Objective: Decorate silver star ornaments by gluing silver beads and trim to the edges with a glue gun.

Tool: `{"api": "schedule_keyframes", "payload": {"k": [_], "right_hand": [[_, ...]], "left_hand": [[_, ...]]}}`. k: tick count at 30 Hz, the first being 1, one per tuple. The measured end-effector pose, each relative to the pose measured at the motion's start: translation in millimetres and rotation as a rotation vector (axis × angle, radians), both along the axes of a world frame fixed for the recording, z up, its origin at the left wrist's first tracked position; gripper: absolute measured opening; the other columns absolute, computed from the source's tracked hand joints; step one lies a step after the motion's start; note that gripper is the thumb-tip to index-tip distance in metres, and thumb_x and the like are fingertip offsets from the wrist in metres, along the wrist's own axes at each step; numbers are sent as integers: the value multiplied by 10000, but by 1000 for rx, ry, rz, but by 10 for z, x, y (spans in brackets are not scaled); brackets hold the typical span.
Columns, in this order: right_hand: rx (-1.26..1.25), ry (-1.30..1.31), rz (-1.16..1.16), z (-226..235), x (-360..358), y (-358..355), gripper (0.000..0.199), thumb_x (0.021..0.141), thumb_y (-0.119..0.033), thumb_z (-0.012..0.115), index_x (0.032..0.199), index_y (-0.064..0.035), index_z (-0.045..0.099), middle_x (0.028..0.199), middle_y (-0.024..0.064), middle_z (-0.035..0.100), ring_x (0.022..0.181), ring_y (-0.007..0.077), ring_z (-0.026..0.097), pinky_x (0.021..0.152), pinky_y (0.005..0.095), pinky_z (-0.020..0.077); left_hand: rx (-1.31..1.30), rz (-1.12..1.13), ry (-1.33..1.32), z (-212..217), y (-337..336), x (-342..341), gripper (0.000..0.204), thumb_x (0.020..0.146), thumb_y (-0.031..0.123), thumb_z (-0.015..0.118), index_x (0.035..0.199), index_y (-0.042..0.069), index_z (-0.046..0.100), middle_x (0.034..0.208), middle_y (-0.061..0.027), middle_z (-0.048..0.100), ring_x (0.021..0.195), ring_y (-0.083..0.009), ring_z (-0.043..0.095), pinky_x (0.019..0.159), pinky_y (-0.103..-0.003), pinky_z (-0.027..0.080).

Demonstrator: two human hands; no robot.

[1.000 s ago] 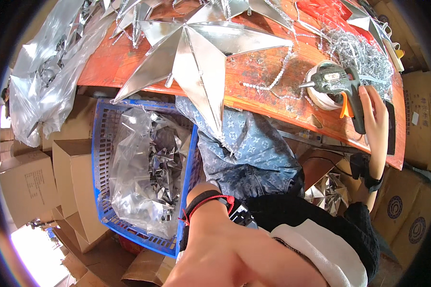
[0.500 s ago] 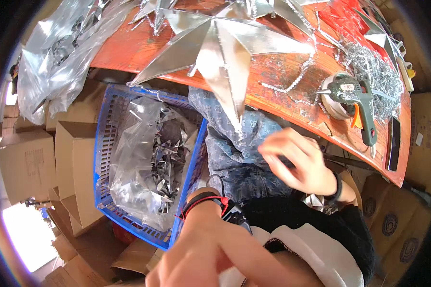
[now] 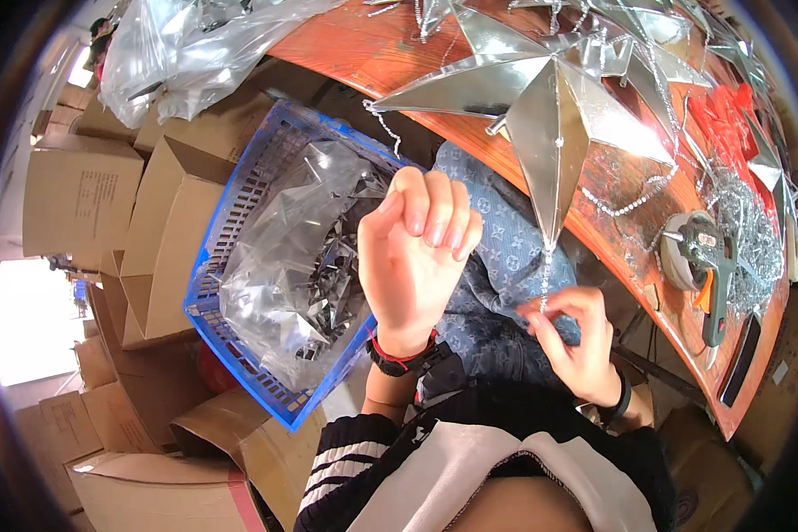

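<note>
A large silver foil star (image 3: 554,124) lies on the table with one long point hanging over the near edge. From that tip runs a thin silver beaded string (image 3: 546,277), down to my right hand (image 3: 581,346), whose thumb and fingers are pinched at its lower end. My left hand (image 3: 417,257) is raised left of it, palm showing, with loosely bent fingers and nothing in it. Behind the left hand stands a blue plastic basket (image 3: 208,244) holding a clear plastic bag (image 3: 284,257) and silver foil pieces (image 3: 332,288).
On the wooden table (image 3: 496,151), a green glue gun (image 3: 718,275) rests by a roll of tape (image 3: 676,253). Tangled silver strings (image 3: 754,230), red plastic (image 3: 718,133) and a dark flat object (image 3: 740,359) lie nearby. Cardboard boxes (image 3: 80,195) stand at the left, beneath a clear bag (image 3: 186,53).
My left hand has risen from the lower edge to beside the basket and turned its palm into view. My right hand has closed on the string below the star's tip. The view has shifted.
</note>
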State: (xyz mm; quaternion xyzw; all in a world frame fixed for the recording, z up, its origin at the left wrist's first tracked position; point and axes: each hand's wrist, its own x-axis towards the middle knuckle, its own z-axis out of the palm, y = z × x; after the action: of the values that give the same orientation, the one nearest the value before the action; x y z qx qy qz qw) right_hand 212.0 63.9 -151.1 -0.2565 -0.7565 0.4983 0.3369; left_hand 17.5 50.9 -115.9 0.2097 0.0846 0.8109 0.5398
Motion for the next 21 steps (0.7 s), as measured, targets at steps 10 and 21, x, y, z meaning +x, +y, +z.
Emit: {"api": "schedule_keyframes", "payload": {"k": [10, 21], "right_hand": [[160, 56, 148, 82, 98, -57, 272, 744, 54, 644, 962, -5, 493, 826, 117, 649, 734, 247, 656, 650, 323, 528], [331, 65, 371, 176, 208, -12, 147, 746, -7, 643, 865, -55, 573, 731, 52, 635, 621, 182, 644, 503, 267, 492]], "left_hand": [[255, 43, 410, 220, -89, 103, 276, 902, 293, 381, 711, 97, 418, 730, -76, 507, 720, -205, 462, 629, -305, 386], [-124, 341, 505, 1256, -941, 784, 216, 827, 55, 554, 649, 128, 651, 841, -23, 568, 926, -105, 417, 681, -346, 386]]}}
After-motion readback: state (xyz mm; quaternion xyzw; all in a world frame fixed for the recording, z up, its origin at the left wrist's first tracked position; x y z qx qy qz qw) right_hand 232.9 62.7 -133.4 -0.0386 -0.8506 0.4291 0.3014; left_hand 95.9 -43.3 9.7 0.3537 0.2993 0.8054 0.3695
